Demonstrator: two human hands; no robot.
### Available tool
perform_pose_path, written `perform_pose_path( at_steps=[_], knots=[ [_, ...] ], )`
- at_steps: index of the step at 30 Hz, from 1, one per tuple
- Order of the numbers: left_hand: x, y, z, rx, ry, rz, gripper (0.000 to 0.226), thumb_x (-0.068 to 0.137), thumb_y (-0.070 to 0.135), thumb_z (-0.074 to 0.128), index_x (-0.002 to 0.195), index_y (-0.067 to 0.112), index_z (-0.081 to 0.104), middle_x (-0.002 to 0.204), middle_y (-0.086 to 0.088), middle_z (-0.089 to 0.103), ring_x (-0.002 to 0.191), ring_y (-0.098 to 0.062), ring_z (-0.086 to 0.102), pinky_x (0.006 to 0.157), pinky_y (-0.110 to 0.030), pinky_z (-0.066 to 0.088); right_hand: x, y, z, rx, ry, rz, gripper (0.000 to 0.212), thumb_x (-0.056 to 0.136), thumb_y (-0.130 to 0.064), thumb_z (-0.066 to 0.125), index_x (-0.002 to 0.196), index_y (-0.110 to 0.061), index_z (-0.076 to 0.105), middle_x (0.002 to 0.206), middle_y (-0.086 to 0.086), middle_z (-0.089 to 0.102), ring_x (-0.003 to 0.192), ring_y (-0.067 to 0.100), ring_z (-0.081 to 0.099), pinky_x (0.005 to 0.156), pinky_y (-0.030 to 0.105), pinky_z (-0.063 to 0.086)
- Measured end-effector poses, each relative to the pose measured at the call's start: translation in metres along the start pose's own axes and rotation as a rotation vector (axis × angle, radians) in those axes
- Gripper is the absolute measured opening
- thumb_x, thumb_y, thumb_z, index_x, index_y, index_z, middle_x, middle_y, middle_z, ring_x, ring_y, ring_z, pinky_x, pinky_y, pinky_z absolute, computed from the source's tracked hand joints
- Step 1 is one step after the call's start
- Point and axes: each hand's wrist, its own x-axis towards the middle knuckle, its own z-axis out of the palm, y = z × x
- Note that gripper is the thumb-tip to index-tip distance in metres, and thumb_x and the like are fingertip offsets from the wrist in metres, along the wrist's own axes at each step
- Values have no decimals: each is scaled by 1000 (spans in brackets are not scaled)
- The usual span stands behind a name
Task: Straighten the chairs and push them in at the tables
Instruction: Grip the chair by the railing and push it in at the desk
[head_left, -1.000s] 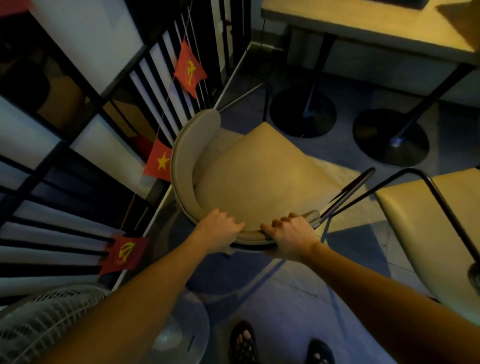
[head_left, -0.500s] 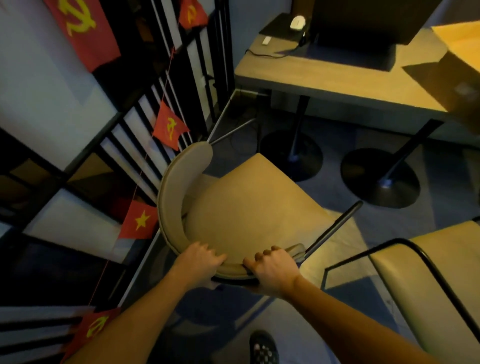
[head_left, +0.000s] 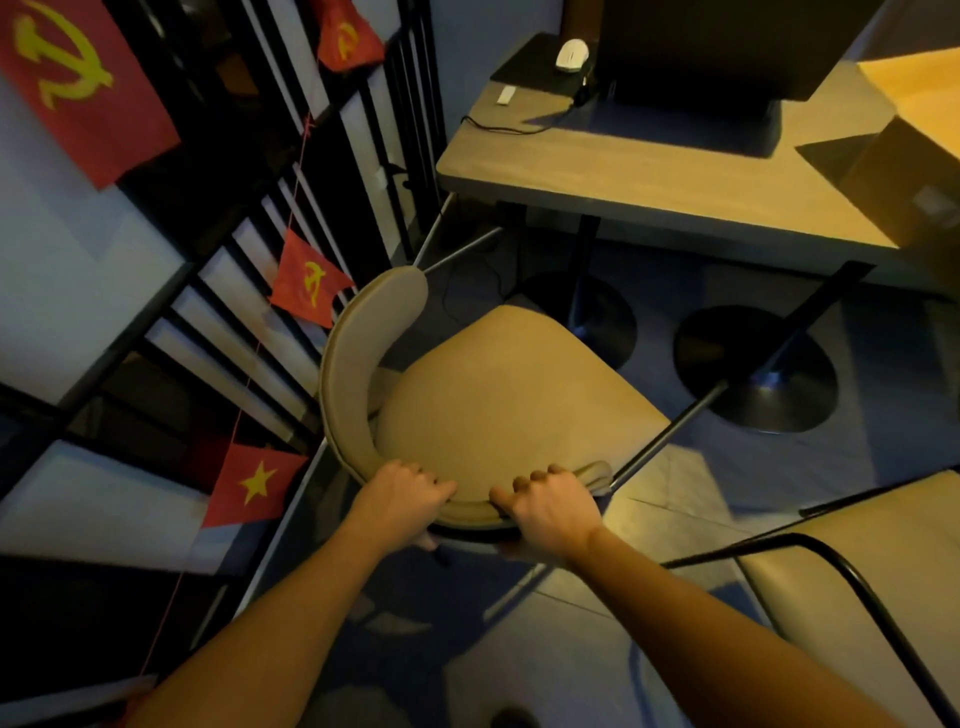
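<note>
A tan padded chair (head_left: 498, 395) with a curved backrest and thin metal legs stands in front of me, its seat pointing toward the wooden table (head_left: 649, 176) at the upper right. My left hand (head_left: 400, 499) grips the near curve of the backrest. My right hand (head_left: 550, 509) grips the same backrest edge a little to the right. The chair sits short of the table, and its front edge is close to the table's two round black pedestal bases (head_left: 753, 374).
A second tan chair (head_left: 862, 587) with a black frame stands at the lower right. A black slatted railing with red flags (head_left: 306, 286) runs along the left. On the table are a dark monitor (head_left: 717, 47), a mouse (head_left: 571, 52) and a cardboard box (head_left: 914, 150).
The view has tilted up and closed in on the table, so more of its top shows. Both hands keep their hold on the backrest and the chair has shifted toward the table.
</note>
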Motion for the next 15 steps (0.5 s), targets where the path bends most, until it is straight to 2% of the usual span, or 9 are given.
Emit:
perform_pose_path(
  at_steps=[5,7,9,11,13,15],
  knots=[
    [9,-1,-3,8,4,-22,67,74,61,72,121,19,50,112,-5,65,101,-26,61,80,-36,45,4,7,5,-19,50,27,53,84,-65,55,115,-22,51,102,9,66,89,30,62,71,37,36],
    [5,2,0,-12,35,-47,71,73,63,70,124,19,48,114,-4,64,103,-26,59,81,-36,45,1,4,7,-14,80,56,59,82,-68,56,118,-22,49,106,9,65,92,29,60,75,38,37],
    [1,5,-2,-15,73,-72,86,73,70,65,137,19,39,131,-7,56,117,-27,51,92,-39,41,-3,2,7,23,136,87,75,76,-73,56,126,-19,44,115,10,62,101,31,57,83,41,39],
    [-5,10,-8,27,110,-89,104,70,79,57,149,18,26,153,-11,35,137,-32,33,108,-44,28,-10,1,6,55,194,108,94,71,-76,58,139,-15,34,133,15,52,118,34,48,97,47,37],
    [-15,22,-16,27,164,-104,115,67,85,51,154,19,17,162,-12,18,146,-34,18,115,-48,19,-23,-2,3,49,234,124,107,70,-74,62,149,-14,21,151,18,34,136,37,31,109,53,29],
    [-27,38,-24,-15,226,-111,119,64,87,51,155,18,19,162,-14,18,146,-35,18,115,-50,20,-43,-6,0,39,248,134,112,73,-74,61,153,-15,10,159,19,19,144,38,19,114,56,22]
  ],
)
